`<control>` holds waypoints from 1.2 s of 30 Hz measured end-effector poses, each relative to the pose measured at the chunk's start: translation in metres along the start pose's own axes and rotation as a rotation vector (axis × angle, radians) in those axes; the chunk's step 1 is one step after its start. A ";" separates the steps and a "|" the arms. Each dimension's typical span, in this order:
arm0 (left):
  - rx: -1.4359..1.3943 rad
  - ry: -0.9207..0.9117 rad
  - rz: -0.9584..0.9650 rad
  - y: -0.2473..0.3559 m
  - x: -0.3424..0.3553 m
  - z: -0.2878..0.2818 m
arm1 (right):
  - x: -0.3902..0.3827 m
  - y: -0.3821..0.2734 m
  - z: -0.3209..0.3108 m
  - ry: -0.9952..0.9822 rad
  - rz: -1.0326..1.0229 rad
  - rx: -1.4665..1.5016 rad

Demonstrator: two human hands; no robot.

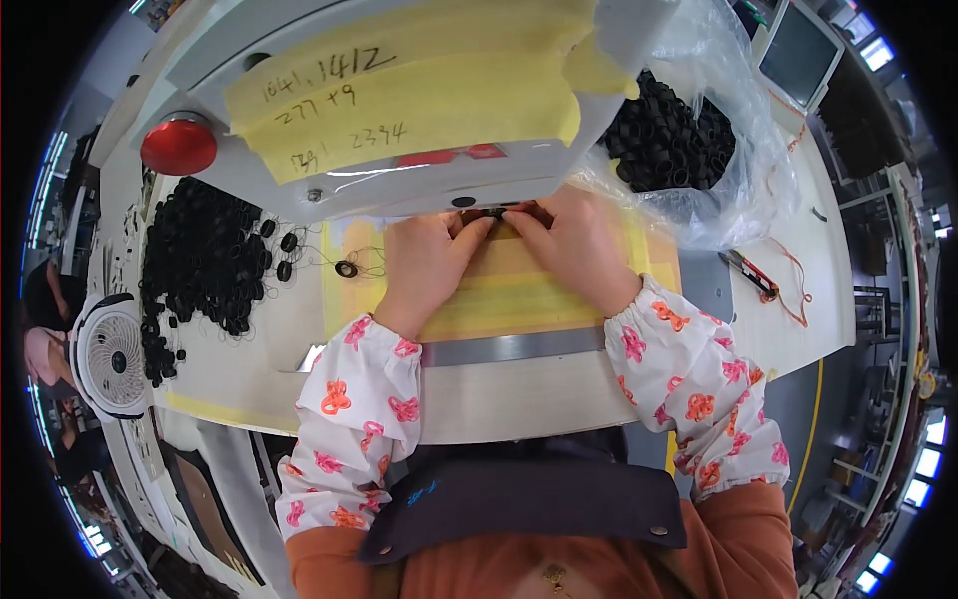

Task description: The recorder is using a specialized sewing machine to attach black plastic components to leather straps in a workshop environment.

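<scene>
Just under the front of a white machine head [379, 197], which looks like a sewing machine, my left hand [424, 262] and my right hand [591, 248] meet. Thumbs and fingers of both are closed in a pinch on a small black piece [496, 213]. Most of that piece is hidden by the fingertips and the machine. Beneath my hands lies a work plate covered in yellow tape [509, 304]. Left of my left hand, a small black ring [346, 269] trails thin threads toward a pile of similar black rings [200, 260].
At the far right, a clear plastic bag [763, 205] holds black loops [679, 140]. Red-and-black thread snips [753, 275] with an orange cord lie at right. A red button [180, 145] and white fan [112, 361] are at left. The machine head overhangs my hands.
</scene>
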State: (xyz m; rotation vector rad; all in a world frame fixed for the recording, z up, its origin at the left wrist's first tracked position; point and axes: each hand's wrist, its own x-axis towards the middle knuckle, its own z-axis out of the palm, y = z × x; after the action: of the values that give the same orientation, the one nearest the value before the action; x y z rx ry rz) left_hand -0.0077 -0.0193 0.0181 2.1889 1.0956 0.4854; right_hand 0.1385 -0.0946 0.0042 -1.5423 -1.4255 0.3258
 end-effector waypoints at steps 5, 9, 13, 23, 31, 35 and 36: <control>-0.079 0.067 0.034 -0.006 0.008 0.003 | 0.006 0.000 0.002 0.029 -0.016 -0.021; -0.344 0.130 0.076 -0.010 0.010 0.009 | 0.008 0.000 0.001 0.022 -0.046 -0.054; -0.191 0.084 0.049 -0.008 0.011 0.004 | 0.007 0.001 0.002 0.027 -0.061 -0.082; -0.052 0.029 0.121 -0.013 0.017 -0.002 | 0.009 -0.002 0.003 0.032 -0.072 -0.122; -0.062 -0.012 0.071 -0.014 0.015 0.002 | 0.008 -0.001 0.001 0.006 -0.036 -0.132; -0.038 0.014 0.087 -0.015 0.017 0.006 | 0.010 -0.004 -0.002 -0.011 -0.023 -0.178; -0.050 0.061 0.127 -0.014 0.017 0.006 | 0.011 -0.005 -0.003 -0.012 -0.022 -0.210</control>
State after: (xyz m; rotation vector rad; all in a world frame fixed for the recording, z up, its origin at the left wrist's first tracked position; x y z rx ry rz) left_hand -0.0026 -0.0007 0.0050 2.2216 0.9694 0.6317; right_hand 0.1401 -0.0875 0.0139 -1.6937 -1.5242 0.1761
